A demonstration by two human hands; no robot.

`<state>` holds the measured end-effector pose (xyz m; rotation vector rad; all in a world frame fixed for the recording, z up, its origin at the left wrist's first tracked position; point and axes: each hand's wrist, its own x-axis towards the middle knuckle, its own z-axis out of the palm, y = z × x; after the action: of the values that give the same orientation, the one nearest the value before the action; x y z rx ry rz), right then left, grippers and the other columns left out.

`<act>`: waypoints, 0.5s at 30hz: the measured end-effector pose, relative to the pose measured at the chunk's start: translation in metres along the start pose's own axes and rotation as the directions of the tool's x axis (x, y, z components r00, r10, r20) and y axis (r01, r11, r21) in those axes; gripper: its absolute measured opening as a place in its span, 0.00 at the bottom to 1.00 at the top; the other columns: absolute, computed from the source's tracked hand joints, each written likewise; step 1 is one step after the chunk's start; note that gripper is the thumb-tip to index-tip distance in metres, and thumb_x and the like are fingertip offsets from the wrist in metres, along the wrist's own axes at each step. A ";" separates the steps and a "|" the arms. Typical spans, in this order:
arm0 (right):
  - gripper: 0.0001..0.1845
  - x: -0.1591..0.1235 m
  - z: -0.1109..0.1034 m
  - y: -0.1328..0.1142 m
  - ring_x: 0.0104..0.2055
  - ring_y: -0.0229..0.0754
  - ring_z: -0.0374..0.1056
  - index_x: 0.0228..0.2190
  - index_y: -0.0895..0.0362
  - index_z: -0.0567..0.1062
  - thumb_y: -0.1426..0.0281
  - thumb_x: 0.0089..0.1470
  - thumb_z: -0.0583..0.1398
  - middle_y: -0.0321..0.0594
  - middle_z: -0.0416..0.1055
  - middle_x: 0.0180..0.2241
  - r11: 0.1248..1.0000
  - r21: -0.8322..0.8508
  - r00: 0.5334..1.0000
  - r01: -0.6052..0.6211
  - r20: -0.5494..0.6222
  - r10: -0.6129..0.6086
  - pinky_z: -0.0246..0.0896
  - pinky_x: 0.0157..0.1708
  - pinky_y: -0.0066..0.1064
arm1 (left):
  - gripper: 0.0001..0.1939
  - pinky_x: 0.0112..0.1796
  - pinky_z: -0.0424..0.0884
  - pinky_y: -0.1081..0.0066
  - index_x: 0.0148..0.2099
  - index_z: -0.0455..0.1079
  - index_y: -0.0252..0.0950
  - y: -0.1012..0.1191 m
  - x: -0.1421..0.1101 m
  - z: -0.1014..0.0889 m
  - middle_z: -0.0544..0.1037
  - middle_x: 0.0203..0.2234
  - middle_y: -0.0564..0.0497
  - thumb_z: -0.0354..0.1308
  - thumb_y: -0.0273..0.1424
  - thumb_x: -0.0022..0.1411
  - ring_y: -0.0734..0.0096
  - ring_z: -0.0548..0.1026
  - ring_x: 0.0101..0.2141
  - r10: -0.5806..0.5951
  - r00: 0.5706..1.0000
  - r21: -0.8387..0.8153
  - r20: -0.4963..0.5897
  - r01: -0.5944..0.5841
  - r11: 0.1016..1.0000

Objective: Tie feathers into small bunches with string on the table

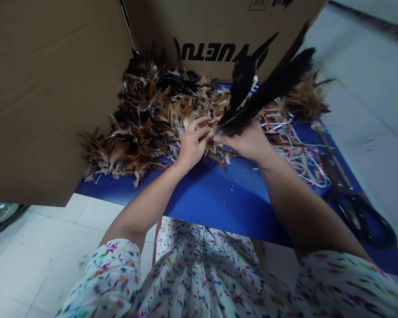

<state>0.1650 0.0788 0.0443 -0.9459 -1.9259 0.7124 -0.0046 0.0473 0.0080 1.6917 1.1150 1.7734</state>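
Several long black feathers [265, 97] rise from between my two hands, fanning up and to the right. My right hand [248, 140] is closed around their lower ends, thumb pointing left. Close against it, my left hand [195, 140] pinches at the base of the bunch; the exact thing between its fingertips is too small to make out. Beneath and behind both hands spreads a heap of brown feathers [146, 132] with fluffy pale bases and some black ones among them. All of this lies on a blue tabletop [228, 194].
Black-handled scissors [361, 216] lie at the right, beside a thin stick [334, 154] with a feather tuft [308, 99] at its end. White and red strings [301, 161] tangle nearby. Cardboard boxes stand at the left [53, 101] and back [219, 26].
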 end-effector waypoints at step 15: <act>0.13 -0.080 -0.008 0.019 0.24 0.44 0.71 0.26 0.50 0.77 0.55 0.51 0.66 0.35 0.72 0.19 0.982 0.067 0.973 -0.179 -0.134 0.187 0.72 0.31 0.38 | 0.22 0.30 0.67 0.77 0.29 0.73 0.32 -0.001 -0.037 0.023 0.76 0.21 0.53 0.53 0.41 0.70 0.79 0.70 0.19 -0.189 0.775 0.070 0.603 0.185 0.980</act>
<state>0.2060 0.0245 -0.0017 -1.1193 -1.7035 0.7794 0.0232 0.0248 -0.0165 1.8804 0.9400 0.9737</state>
